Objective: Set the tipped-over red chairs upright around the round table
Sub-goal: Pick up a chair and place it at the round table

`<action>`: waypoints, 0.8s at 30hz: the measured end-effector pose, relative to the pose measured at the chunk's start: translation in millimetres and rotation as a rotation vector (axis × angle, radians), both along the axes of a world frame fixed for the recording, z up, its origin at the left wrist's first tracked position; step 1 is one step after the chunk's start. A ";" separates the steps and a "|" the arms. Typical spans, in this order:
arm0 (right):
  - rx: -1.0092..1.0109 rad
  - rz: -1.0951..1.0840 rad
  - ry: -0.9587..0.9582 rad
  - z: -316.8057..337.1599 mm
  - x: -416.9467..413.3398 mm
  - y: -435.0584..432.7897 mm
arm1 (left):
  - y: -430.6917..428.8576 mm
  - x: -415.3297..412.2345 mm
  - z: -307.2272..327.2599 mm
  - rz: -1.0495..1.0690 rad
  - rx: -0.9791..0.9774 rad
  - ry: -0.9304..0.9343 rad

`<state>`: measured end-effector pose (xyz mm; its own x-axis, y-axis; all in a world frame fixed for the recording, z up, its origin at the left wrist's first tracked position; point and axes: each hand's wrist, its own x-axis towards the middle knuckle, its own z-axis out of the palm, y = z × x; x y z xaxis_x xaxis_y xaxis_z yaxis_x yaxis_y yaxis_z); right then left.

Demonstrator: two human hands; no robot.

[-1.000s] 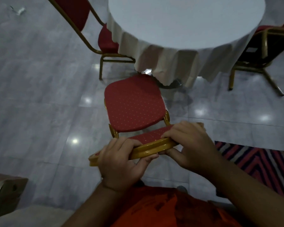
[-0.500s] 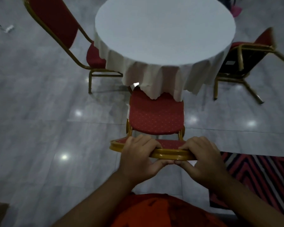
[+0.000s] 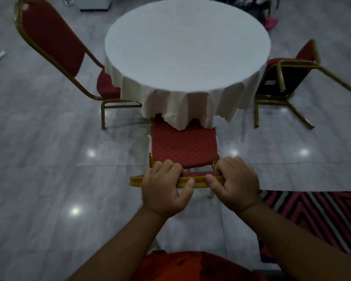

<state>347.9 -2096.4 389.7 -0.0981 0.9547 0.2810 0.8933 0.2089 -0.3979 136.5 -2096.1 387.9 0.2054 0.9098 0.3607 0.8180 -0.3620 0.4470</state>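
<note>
We grip the near chair (image 3: 183, 147) by its gold top rail w/ both hands: left hand (image 3: 164, 187) & right hand (image 3: 235, 183) side by side, fingers curled over, thumbs on the near face. The chair stands upright, seat front under the cloth of the round worktop (image 3: 186, 47). Striped rug (image 3: 316, 211) lies at rt. Farther off, left chair (image 3: 53, 41) stands upright by the worktop; right chair (image 3: 282, 78) is tipped, two legs in the air.

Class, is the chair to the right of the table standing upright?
No, the right chair is tipped over, its dark underside and gold legs facing the camera.
</note>
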 end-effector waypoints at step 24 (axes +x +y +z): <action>-0.112 -0.114 -0.139 5.1 -37.2 26.4 | 49.7 -33.8 5.3 -0.065 -0.047 0.057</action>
